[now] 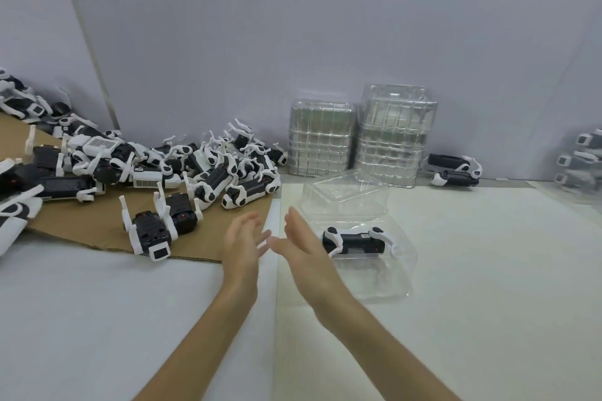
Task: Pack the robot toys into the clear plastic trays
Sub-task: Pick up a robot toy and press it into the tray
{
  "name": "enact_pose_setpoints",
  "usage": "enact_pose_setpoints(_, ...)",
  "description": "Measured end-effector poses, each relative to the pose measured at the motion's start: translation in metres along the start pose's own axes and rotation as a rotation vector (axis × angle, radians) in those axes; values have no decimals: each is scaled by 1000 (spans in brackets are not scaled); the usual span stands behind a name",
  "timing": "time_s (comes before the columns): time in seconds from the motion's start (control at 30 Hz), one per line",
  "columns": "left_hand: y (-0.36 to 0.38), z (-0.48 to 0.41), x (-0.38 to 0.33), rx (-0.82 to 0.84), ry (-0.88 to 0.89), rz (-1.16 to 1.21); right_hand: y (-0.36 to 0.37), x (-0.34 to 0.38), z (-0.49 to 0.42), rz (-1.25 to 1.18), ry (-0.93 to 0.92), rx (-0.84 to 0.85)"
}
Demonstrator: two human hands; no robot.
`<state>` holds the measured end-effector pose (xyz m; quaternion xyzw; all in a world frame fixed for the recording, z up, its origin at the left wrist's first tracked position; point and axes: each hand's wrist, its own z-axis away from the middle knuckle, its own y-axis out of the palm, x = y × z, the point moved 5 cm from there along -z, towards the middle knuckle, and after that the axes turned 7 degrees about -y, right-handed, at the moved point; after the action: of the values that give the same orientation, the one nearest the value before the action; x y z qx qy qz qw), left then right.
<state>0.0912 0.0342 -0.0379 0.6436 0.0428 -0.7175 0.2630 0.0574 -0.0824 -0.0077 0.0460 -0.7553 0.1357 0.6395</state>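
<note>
A black-and-white robot dog toy [358,239] lies on its side inside an open clear plastic tray [400,273] on the white table; the tray's lid half [345,197] stands up behind it. My right hand [303,246] hovers flat just left of that tray, holding nothing. My left hand [242,246] is beside it with fingers straight, also empty, fingertips nearly meeting the right hand's. Two more robot toys [153,229] lie belly-up on brown cardboard to the left. A big pile of robot toys [228,163] lies behind them.
Two stacks of empty clear trays [392,137] stand against the back wall. Two robot toys [456,169] lie right of the stacks, and packed trays [583,159] show at the far right edge. Brown cardboard [81,221] covers the left table.
</note>
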Motion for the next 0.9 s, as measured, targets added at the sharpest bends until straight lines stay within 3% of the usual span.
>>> enact_pose_setpoints(0.1,-9,-3,-3,-104,10,6,15,-13,-14,-23,91,-97)
enact_pose_setpoints(0.27,-10,-8,1,-97,-10,40,-8,-23,-25,26,92,-249)
enact_pose_setpoints(0.57,-5,-3,1,-57,-19,22,-161,-56,-20,292,120,-430)
enact_pose_setpoints(0.63,-4,-3,2,-55,-25,19,-215,-66,-11,345,188,-586)
enact_pose_setpoints(0.73,-4,-2,1,-55,-30,13,-270,-73,18,324,227,-964)
enact_pose_setpoints(0.77,-4,-1,1,-51,-32,6,-274,-75,21,316,232,-999)
enact_pose_setpoints(0.9,0,2,1,-22,-43,-33,-249,-77,8,406,173,-798)
